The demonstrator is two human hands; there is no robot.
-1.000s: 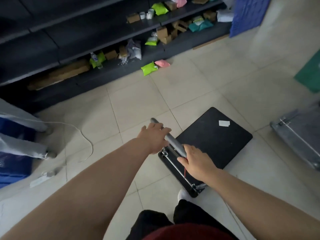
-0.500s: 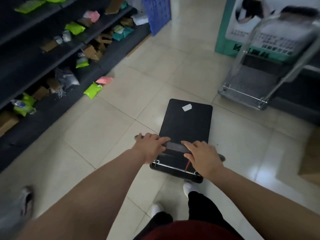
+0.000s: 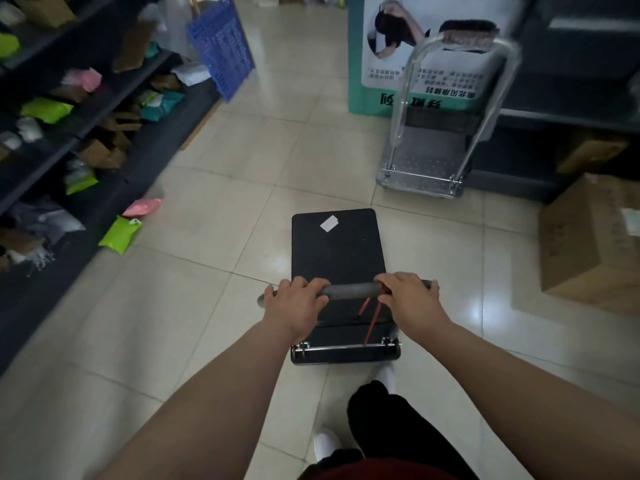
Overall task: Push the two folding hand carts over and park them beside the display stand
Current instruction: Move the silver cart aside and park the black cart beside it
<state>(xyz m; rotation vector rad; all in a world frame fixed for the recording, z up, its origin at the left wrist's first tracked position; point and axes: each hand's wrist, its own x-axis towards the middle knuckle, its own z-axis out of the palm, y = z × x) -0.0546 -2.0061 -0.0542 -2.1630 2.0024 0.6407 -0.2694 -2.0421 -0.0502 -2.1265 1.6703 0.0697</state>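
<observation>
A black folding hand cart (image 3: 337, 251) with a flat deck and a white sticker stands on the tiled floor straight ahead of me. Its grey padded handle bar (image 3: 349, 291) runs crosswise just above the deck's near end. My left hand (image 3: 294, 304) grips the bar's left part and my right hand (image 3: 410, 299) grips its right part. A silver folding hand cart (image 3: 426, 161) with an upright tubular handle stands farther off to the right, beside a green and white display stand (image 3: 377, 57).
Dark shelving (image 3: 86, 133) with bags and small boxes lines the left side. Green and pink pouches (image 3: 121, 230) lie on the floor by it. A blue crate (image 3: 221, 46) leans at the shelf's far end. A cardboard box (image 3: 588, 237) sits at right, near dark shelving.
The black cart has swung round from pointing right to pointing straight ahead. The silver cart and display stand have come into view. Both hands stay on the handle.
</observation>
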